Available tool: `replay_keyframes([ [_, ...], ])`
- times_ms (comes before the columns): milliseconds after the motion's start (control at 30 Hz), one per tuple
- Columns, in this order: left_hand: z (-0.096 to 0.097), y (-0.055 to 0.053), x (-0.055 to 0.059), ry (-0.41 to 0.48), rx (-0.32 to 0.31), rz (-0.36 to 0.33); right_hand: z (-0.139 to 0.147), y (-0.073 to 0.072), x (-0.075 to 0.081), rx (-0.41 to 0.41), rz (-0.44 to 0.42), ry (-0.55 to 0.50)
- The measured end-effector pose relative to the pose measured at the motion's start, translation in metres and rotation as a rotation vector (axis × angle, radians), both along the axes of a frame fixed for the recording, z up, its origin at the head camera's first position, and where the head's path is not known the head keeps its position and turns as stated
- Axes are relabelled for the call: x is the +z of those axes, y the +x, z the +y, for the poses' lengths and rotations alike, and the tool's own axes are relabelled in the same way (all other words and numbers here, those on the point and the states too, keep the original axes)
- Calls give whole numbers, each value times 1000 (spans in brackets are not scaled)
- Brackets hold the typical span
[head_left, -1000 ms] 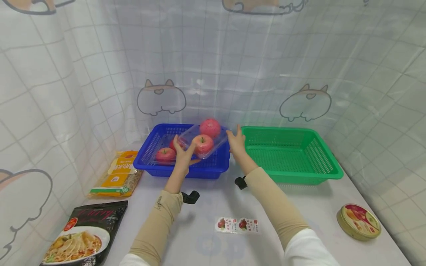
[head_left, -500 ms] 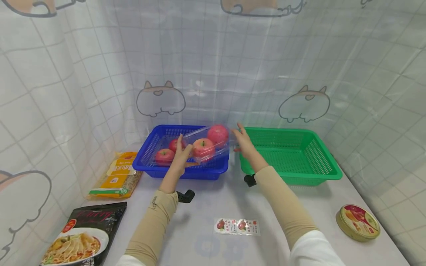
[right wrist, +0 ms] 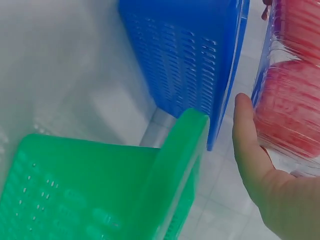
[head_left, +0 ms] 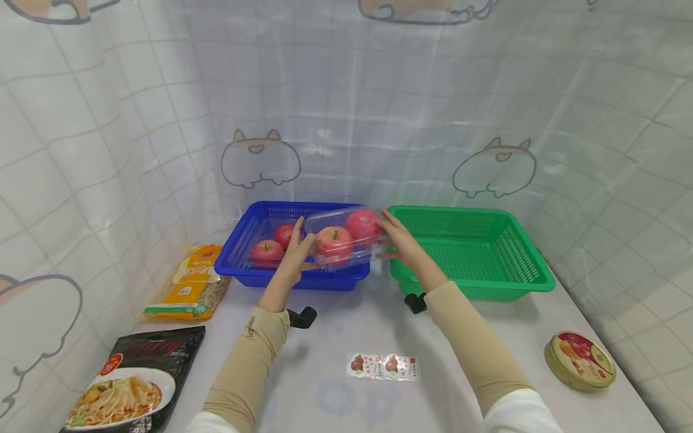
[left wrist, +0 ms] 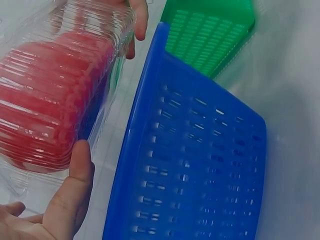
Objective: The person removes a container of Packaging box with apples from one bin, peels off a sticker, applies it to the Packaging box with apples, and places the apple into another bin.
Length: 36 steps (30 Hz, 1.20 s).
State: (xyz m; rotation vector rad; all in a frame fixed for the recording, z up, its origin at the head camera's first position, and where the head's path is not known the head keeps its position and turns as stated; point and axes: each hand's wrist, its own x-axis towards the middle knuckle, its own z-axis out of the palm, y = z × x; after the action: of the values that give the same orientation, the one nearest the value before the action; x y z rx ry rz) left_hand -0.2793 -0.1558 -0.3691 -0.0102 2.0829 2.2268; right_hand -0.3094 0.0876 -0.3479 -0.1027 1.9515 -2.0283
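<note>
A clear plastic box with two red apples inside is held in the air over the right part of the blue basket. My left hand grips its left end, thumb on one side and fingers on the other. At the opposite end my right hand holds the box the same way. The left wrist view shows the left thumb against the ribbed plastic; some fingers are hidden by the box. In the blue basket lies another clear pack with red apples.
Right of the blue basket stands a green basket. Two apple stickers lie on the table in front. A round tin sits at the right edge. An orange noodle bag and a black food packet lie at left.
The box has shifted right and turned more level, its right end coming down slightly. My right hand has moved right along with it; the left hand has moved little.
</note>
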Motion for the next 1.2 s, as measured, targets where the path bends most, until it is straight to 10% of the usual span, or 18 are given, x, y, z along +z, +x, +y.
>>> replay_keyframes([
  [267, 8, 3, 2, -55, 45, 7, 8, 12, -4, -45, 26, -11],
  [1200, 22, 26, 1, -143, -99, 54, 30, 63, -10, -151, 68, -24],
])
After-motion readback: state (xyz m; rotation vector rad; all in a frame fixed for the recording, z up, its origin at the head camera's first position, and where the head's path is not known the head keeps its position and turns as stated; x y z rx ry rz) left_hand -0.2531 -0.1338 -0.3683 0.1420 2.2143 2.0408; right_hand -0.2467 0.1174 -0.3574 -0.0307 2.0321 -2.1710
